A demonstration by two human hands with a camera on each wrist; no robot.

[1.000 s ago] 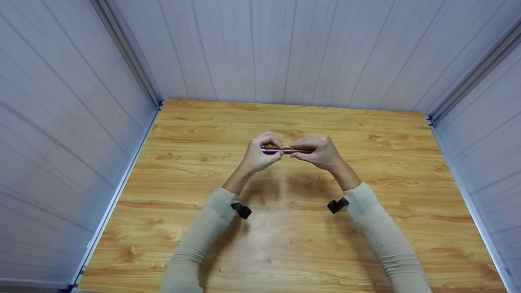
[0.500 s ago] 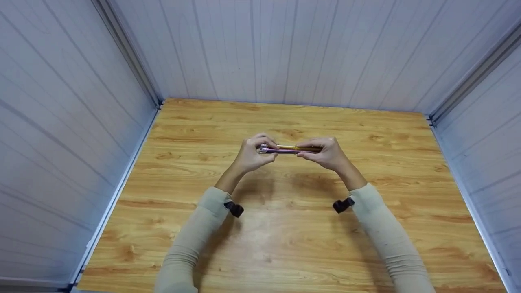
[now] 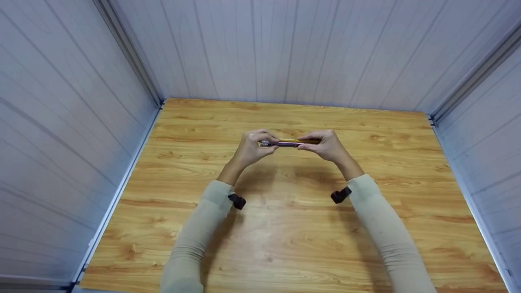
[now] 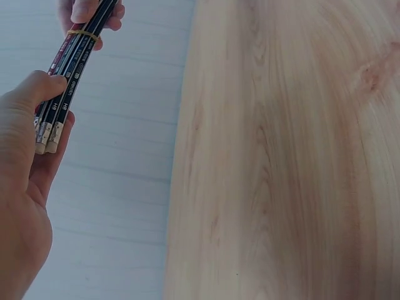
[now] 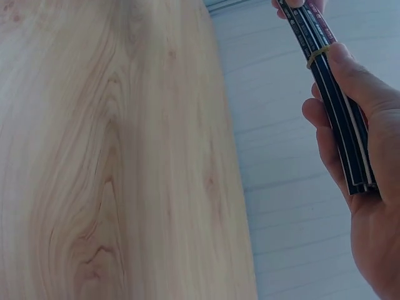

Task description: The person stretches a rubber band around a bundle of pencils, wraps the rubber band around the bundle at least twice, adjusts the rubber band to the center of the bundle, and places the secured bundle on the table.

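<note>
Between both hands a bundle of pencils is held level above the table. My left hand pinches the end with the white erasers, thumb on the near side. The opposite end lies in my right hand, gripped between thumb and fingers. A yellow rubber band circles the bundle around its middle, right at my right thumb tip. In the left wrist view the pencils are mostly dark with "HB" printed on them, and a red one shows at the side.
Under the hands spreads a wood-grain table. White panel walls enclose it at the back and both sides. A small black camera sits on the left cuff, another black camera on the right cuff.
Both hands first moved apart along the bundle, uncovering its eraser end and middle band. Since then they have shifted slightly toward the back wall with the bundle.
</note>
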